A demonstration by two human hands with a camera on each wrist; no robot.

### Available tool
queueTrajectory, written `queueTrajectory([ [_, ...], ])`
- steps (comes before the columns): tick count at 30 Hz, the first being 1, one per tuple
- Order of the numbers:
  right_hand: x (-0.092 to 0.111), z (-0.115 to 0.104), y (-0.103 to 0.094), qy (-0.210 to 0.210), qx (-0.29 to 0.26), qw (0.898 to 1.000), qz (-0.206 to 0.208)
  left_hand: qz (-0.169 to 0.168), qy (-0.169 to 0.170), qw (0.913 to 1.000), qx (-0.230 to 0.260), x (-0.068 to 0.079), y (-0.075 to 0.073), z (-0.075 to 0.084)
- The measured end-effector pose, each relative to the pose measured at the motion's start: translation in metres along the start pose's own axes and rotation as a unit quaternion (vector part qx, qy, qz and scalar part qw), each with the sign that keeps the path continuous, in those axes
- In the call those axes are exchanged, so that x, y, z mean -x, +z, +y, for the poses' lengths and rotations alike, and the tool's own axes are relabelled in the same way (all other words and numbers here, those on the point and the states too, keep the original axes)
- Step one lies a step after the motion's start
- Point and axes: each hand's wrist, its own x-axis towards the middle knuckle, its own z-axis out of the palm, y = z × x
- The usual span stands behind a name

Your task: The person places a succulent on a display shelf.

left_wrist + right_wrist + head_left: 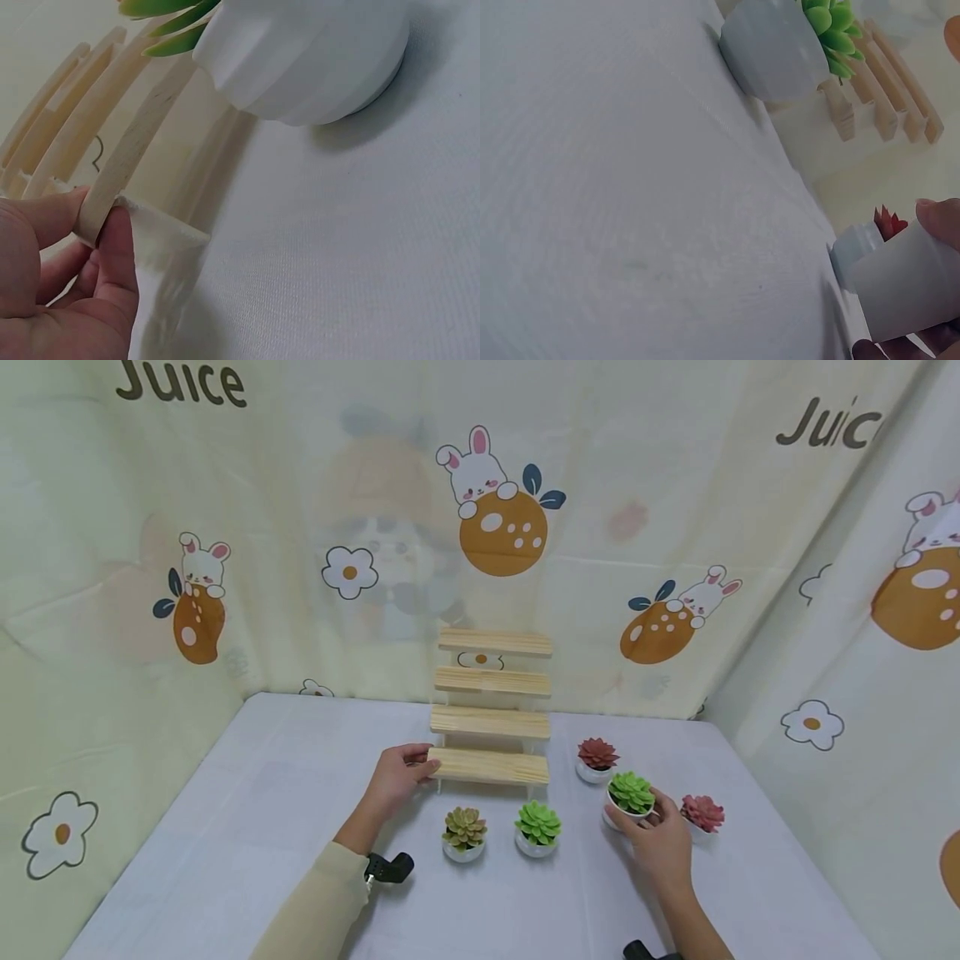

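Observation:
With thumb and fingers, my left hand [400, 774] pinches the left end of the lowest board of a tiered wooden shelf [491, 766]; the left wrist view shows the thumb above the board and fingers beneath. My right hand [663, 841] grips a white pot with a bright green succulent [632, 793]. In the right wrist view that white pot [907, 285] looks tilted, with the thumb at its rim. Just behind it stands a potted dark red succulent [597, 757], and to its right a pinkish-red one [702, 814], partly hidden by my fingers.
In front of the shelf stand a brownish-green potted succulent [464, 831] and another bright green one [537, 827]. A white cloth covers the table [300, 793]. Printed curtains [300, 527] hang behind and at both sides.

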Motion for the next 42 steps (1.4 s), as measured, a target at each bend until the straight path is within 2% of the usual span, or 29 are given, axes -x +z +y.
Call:
queueTrajectory([
  [7, 0.007, -0.009, 0.002, -0.025, -0.062, 0.998, 0.006, 0.005, -0.001, 1.0, -0.006, 0.002, 0.001, 0.001],
  [16, 0.01, -0.022, 0.011, -0.063, -0.073, 0.995, 0.01, 0.004, -0.002, 1.0, -0.008, 0.002, 0.001, 0.004],
  [27, 0.006, -0.04, 0.023, -0.1, -0.089, 0.991, -0.027, 0.008, -0.006, 0.9999, -0.007, 0.001, 0.001, 0.003],
  [34, 0.001, -0.053, 0.03, -0.109, -0.115, 0.986, -0.058, 0.009, -0.012, 0.9997, -0.019, 0.004, 0.001, 0.002],
  [42, -0.004, -0.073, 0.034, -0.124, -0.109, 0.983, -0.08, 0.008, -0.01, 0.9997, -0.018, 0.004, 0.001, 0.003],
])
